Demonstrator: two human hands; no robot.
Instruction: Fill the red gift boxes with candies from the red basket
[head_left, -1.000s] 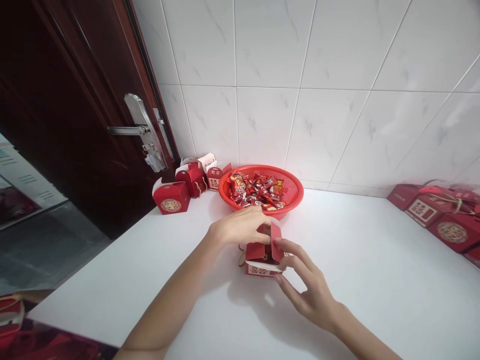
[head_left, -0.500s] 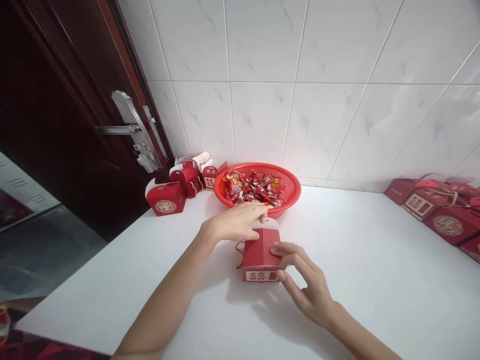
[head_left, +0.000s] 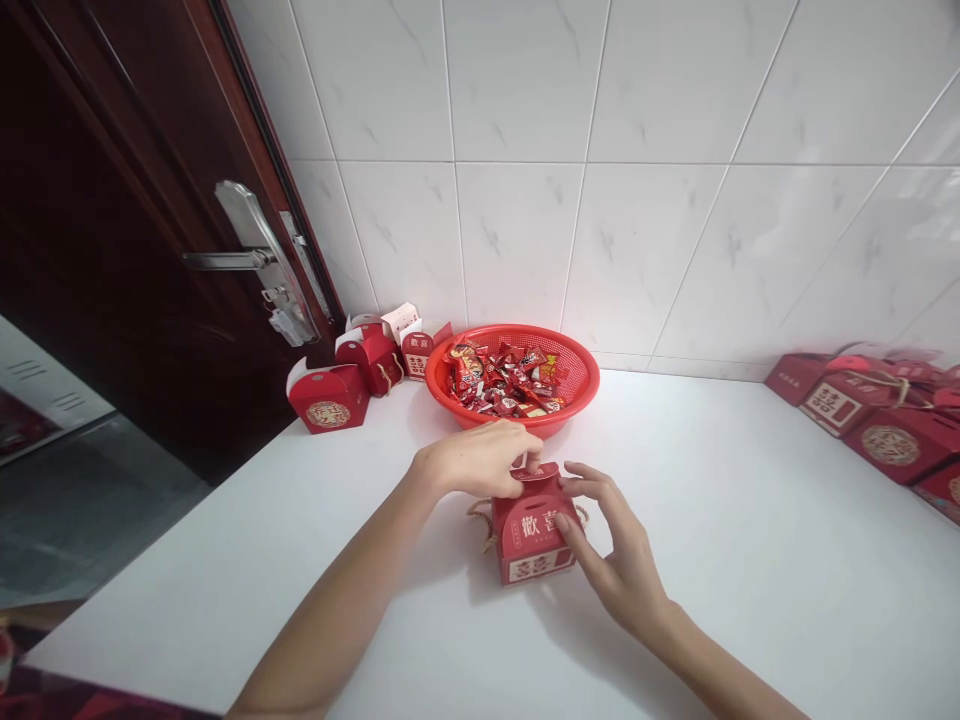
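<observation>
A small red candy box [head_left: 536, 535] with gold-white Chinese lettering stands on the white table in front of me. Its near flap is folded inward over the top, and twine loops [head_left: 484, 522] stick out at its sides. My left hand [head_left: 484, 460] reaches over the far side, fingers curled on the far flap [head_left: 538, 472]. On the right, my right hand [head_left: 607, 540] has its thumb against the near flap and its fingers at the far right edge, gripping the box between them.
A red plastic basket [head_left: 589, 385] of wrapped candies [head_left: 506, 380] stands just behind the box. Several open red boxes [head_left: 330, 410] are at the back left by the dark door [head_left: 142, 200]. More closed red boxes [head_left: 892, 440] sit at the far right against the tiled wall [head_left: 652, 240].
The near flap has gone from hanging outward to folded up over the top, its lettering now showing. The box has turned slightly, and the far flap has also been bent inward.
</observation>
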